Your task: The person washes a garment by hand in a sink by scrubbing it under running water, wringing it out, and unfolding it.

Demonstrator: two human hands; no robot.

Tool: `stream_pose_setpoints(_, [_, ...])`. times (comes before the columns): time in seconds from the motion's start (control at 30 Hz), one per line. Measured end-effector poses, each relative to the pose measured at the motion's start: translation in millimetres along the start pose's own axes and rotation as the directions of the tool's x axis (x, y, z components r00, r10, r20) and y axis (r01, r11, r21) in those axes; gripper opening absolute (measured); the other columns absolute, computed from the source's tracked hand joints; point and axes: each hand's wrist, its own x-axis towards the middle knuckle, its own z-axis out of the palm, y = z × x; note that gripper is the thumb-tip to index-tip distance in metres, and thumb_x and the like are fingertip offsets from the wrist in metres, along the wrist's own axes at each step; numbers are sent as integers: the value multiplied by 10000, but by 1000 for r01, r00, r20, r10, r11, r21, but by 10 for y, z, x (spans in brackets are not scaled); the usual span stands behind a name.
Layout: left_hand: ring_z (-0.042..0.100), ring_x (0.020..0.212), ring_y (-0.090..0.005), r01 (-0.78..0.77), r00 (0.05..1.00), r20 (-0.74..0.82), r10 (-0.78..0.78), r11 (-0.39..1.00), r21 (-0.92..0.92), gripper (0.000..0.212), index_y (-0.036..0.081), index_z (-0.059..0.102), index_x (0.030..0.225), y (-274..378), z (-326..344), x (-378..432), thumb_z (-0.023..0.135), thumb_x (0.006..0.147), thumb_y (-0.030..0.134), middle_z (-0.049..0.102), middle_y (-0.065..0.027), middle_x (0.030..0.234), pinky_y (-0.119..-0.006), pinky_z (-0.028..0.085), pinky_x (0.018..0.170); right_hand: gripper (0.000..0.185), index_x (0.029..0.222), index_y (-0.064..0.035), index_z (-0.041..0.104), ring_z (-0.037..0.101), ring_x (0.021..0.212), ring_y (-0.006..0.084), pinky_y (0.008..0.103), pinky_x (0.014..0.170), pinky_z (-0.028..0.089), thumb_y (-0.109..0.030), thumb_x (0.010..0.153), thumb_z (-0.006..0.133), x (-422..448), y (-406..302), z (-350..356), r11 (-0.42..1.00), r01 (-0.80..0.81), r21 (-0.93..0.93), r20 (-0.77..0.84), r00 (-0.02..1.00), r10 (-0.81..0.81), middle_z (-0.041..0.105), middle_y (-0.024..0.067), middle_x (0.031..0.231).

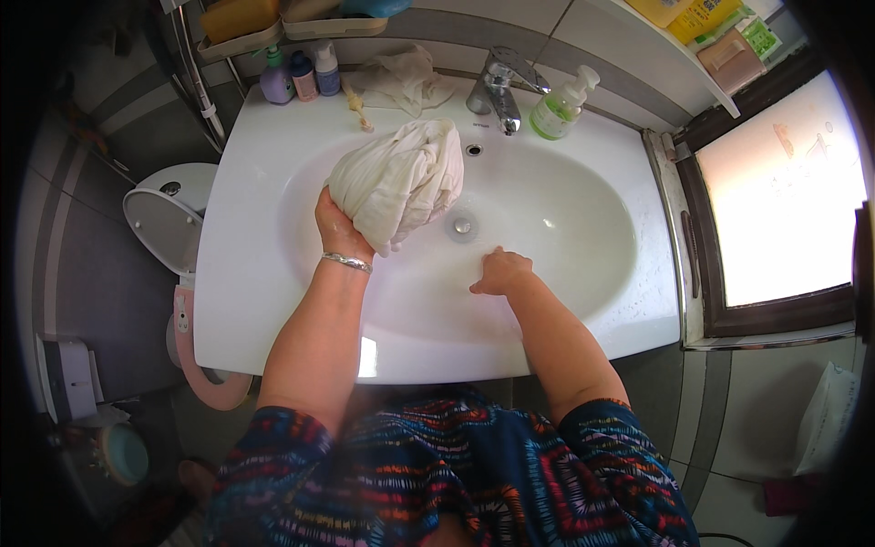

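Note:
A bunched white cloth (403,181) rests on my left hand (342,222), which grips it from the lower left over the left part of the sink basin (581,239). A silver bracelet circles that wrist. My right hand (504,272) is over the basin, to the right of and below the drain stopper (463,225), with its fingers bent and spread and nothing seen in them. Behind the basin stands a chrome faucet (497,92); no stream of water shows from its spout.
Right of the faucet stands a pump bottle with green liquid (557,113). Several small bottles and a thin crumpled cloth (407,81) lie along the back ledge. A shelf (673,48) juts out above right, beside a window (786,198). A toilet (167,225) is at the left.

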Motion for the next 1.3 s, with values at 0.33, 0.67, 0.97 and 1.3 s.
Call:
stream_pose_setpoints(0.33, [562,1010,-257,-10,1000,-14,10,1000,16,417,-7,512,1128,-5,-2,7,317,879,266,560,-135,1119,-366,469,854,608,1209,-95,519,512,1092,230,409,858,391,-424,704,600,-1,-4,-20,1000,5,-7,27,1000,-4,351,55,1381])
stream_pose_setpoints(0.67, [553,1021,-259,0,1000,-6,-1,1000,-11,414,-2,506,1135,-11,-39,36,321,886,272,556,-133,1127,-365,463,864,599,1214,-108,517,515,1093,215,364,855,402,-423,711,592,63,52,15,1000,-1,-9,9,1000,1,384,54,1360])
stream_pose_setpoints(0.97, [549,1030,-256,3,1000,-21,-4,999,-49,413,3,505,1137,0,30,-13,331,885,281,547,-126,1144,-363,459,867,351,718,-97,546,513,508,88,222,464,381,-406,877,497,-237,552,-937,99,478,873,-471,878,-82,538,0,604])
stream_pose_setpoints(1.3, [554,1024,-257,9,1000,5,-9,999,-50,407,-10,514,1123,-4,-26,65,328,888,265,564,-133,1118,-357,458,871,285,721,-128,477,303,419,39,181,390,227,-339,913,472,-405,351,-1886,-410,398,821,-395,914,95,422,-59,566])
